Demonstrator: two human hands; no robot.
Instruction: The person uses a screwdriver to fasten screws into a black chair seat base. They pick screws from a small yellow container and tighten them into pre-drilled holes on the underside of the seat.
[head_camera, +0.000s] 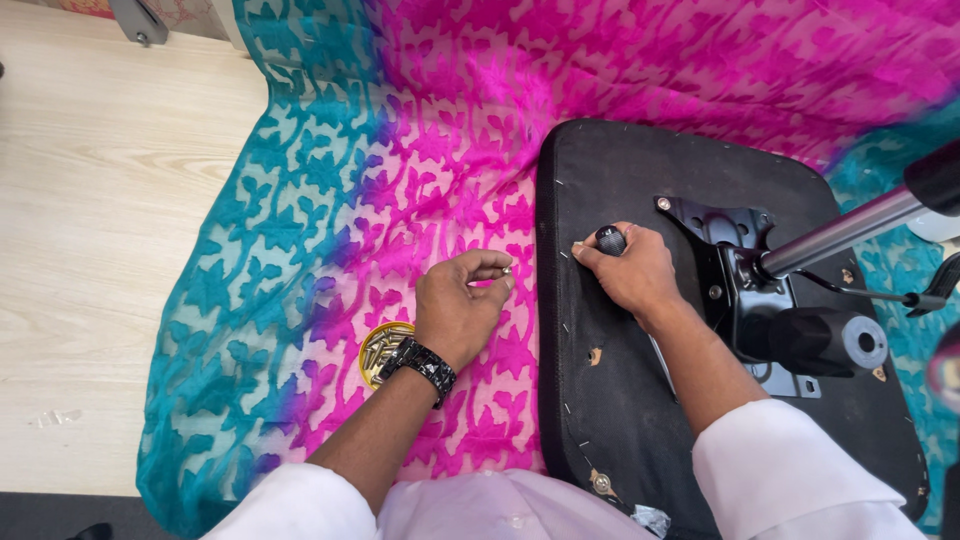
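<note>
head view: right hand (635, 275) grips black-handled tool (610, 240) on upturned chair seat (610, 400).

Pale wood floor (100, 200), pink-teal patterned cloth (330, 200) spread

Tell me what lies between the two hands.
Head view: only pink patterned cloth and the black upturned seat base's edge separate the left hand and right hand.

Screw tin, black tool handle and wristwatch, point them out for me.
Screw tin (380, 350), head view, on the screws inside its round rim.
Black tool handle (610, 239), head view, on its ribbed top.
Wristwatch (425, 366), head view, on the black band.
</note>
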